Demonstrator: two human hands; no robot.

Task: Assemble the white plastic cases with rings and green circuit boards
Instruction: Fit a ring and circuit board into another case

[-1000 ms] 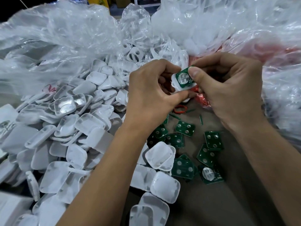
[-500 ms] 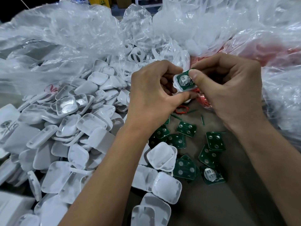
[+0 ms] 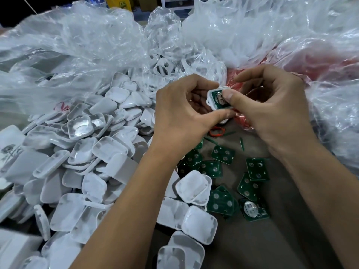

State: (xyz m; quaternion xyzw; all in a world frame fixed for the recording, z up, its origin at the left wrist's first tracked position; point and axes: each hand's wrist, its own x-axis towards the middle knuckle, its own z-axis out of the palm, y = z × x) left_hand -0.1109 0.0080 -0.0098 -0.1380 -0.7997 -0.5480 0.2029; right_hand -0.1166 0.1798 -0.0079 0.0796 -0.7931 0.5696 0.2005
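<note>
My left hand [image 3: 180, 115] holds a white plastic case [image 3: 211, 98] between its thumb and curled fingers, raised above the table. A green circuit board [image 3: 217, 100] lies inside that case. My right hand [image 3: 272, 111] meets it from the right, and its thumb presses on the board's silver disc. Several loose green boards [image 3: 223, 154] lie on the brown table [image 3: 272, 239] below my hands. An orange ring [image 3: 216, 131] lies under my hands. A big heap of white cases [image 3: 87, 152] fills the left side.
Crumpled clear plastic bags [image 3: 97, 45] crowd the back and right. A bag with red contents [image 3: 320, 61] sits at the right. One green board with a coin cell [image 3: 252, 209] lies lower right. A white box [image 3: 9, 144] is at the left edge.
The green board has gone from sitting tilted on top of the case to lying inside it. My right thumb has slid onto the board's centre.
</note>
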